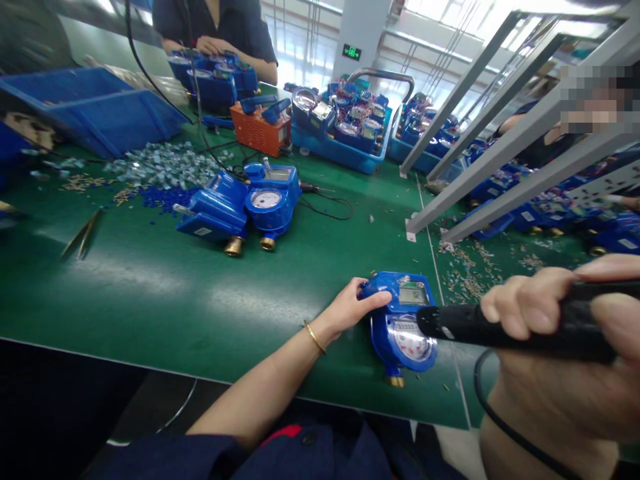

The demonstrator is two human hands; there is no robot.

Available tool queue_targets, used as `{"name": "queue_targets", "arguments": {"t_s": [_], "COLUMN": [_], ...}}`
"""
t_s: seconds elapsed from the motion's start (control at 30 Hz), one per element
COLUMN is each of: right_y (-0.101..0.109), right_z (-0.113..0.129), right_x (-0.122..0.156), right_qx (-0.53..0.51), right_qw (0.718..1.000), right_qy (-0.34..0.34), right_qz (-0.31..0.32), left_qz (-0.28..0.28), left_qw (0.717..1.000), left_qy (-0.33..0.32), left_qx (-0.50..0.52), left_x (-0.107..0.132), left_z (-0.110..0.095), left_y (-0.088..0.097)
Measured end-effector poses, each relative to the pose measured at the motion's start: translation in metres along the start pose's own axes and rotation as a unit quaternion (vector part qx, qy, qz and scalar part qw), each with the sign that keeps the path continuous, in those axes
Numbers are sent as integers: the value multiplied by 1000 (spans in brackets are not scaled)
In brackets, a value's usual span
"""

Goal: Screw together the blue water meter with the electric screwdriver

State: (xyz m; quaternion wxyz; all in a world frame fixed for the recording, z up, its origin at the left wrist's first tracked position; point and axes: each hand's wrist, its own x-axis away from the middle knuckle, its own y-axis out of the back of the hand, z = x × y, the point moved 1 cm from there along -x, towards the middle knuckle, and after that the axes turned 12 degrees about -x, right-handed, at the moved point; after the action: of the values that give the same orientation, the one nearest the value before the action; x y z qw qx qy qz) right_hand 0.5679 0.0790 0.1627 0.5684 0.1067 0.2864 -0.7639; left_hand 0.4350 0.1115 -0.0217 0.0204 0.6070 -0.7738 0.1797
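Lengthwise, our blue meter [400, 317] points its brass end [395, 382] toward us; our left hand [356, 308] clasps its corner, our right hand [565, 390] a left-pointing black tool [460, 325].

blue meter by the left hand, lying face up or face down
Face up: on the blue meter, the round dial and display both face the camera, while the left hand grips its edge.

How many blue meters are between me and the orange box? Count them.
3: one meter at the left hand; farther off, a left meter beside a right meter.
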Motion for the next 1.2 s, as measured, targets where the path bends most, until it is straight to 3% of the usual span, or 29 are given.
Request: {"name": "queue_targets", "arguments": {"t_s": [0.2,0.33,0.5,0.7,0.77,0.87,0.93,1.0,1.13,1.17,1.2], "right_y": [-4,-2,5,10,11,13,14,13,11,11,10], "right_z": [-4,-19,-43,-45,-46,-48,-47,-47,-50,-51,-51], "right_x": [-3,10,16,6,9,17,17,10,-10,-12,-11], "right_qx": [-24,-38,-73,-137,-144,-137,-141,-161,-236,-238,-231], "right_qw": [997,990,962,924,931,962,960,935,827,812,817], "right_qy": [27,-20,-82,-102,-91,-53,-50,-84,-150,-151,-144], "right_qz": [72,136,251,341,324,231,235,305,488,511,508], "left_qz": [3,7,19,20,15,8,5,5,15,15,15], "left_qw": [1000,1000,1000,1000,1000,1000,1000,1000,1000,1000,1000], "left_qy": [7,3,8,5,3,0,-3,-5,6,9,10], "left_qx": [-15,-17,-16,-13,-17,-15,-12,-9,-9,-9,-8], "left_x": [0,0,1,-1,-1,-2,-1,-1,-1,-2,-2], "left_z": [-2,-2,-6,-6,-5,-5,-7,-7,-3,-2,0], "left_y": [0,1,4,2,1,-1,-3,-4,-5,-5,-5]}}
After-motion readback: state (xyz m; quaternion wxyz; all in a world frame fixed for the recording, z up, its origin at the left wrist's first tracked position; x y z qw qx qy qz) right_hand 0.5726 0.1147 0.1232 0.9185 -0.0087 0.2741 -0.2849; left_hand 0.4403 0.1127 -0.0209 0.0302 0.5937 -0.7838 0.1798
